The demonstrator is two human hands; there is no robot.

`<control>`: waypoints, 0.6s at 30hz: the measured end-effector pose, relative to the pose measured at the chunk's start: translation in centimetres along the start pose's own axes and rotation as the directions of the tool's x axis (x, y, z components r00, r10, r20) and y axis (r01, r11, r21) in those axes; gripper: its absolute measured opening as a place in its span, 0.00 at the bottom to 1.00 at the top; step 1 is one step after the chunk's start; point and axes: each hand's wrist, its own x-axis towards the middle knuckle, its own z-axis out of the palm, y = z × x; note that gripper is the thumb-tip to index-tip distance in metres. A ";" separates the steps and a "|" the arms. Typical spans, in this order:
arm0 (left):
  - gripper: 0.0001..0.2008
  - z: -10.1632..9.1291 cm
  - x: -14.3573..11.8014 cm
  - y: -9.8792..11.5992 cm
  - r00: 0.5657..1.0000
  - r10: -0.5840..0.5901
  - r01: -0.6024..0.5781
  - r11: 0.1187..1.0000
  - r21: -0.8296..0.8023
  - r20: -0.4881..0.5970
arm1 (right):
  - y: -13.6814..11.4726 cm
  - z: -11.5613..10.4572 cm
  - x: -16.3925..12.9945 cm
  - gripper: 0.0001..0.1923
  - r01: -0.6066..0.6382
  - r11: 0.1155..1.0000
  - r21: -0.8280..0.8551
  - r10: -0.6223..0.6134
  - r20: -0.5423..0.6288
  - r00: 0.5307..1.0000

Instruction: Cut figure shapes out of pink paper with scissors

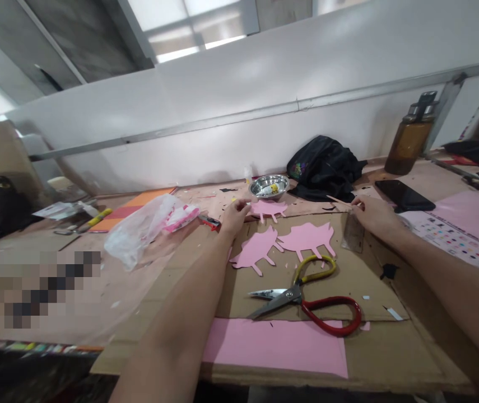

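Note:
My left hand (236,216) has its fingertips together at the left end of a small pink paper cut-out (269,209), shaped like a four-legged animal. My right hand (371,214) pinches a thin, light-coloured stick (340,200) that points left. Below the right hand lies a small clear, see-through piece (352,234). Two larger pink animal cut-outs, one on the left (256,246) and one on the right (306,239), rest on the brown cardboard (235,296). Nearer to me lie open scissors (293,294) with one yellow and one red handle loop.
A metal bowl (269,187) holding a small yellow-and-white item stands behind the cut-outs. Beyond are a black cloth bag (325,168), a bottle (409,137) and a phone (405,195). Leftward lie a plastic bag (136,229) and a red cutter (210,223). Pink paper (273,347) lies in front.

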 end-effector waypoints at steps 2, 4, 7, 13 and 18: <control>0.13 -0.1 0.0 -0.3 0.999 0.001 -0.002 1.000 -0.012 -0.032 | -0.1 -0.1 -0.1 0.15 -0.010 1.000 -0.009 0.010 -0.024 1.000; 0.13 -0.2 0.0 -0.4 0.997 -0.006 0.005 1.000 -0.009 -0.079 | -0.2 -0.2 -0.2 0.15 -0.020 1.000 -0.024 0.019 -0.044 0.999; 0.12 -0.5 -0.2 -0.3 0.990 -0.015 0.016 1.000 0.003 -0.143 | -0.4 -0.6 -0.4 0.14 -0.038 0.998 -0.047 0.035 -0.074 0.997; 0.12 -0.6 -0.4 -0.5 0.975 -0.033 0.036 0.999 0.013 -0.221 | 0.3 -2.0 -0.3 0.16 -0.220 0.971 -0.090 0.195 -0.227 0.954; 0.14 -0.3 -0.2 -0.8 0.965 -0.056 0.060 0.998 0.008 -0.256 | 0.0 -3.1 0.0 0.15 -0.234 0.970 -0.064 0.204 -0.312 0.928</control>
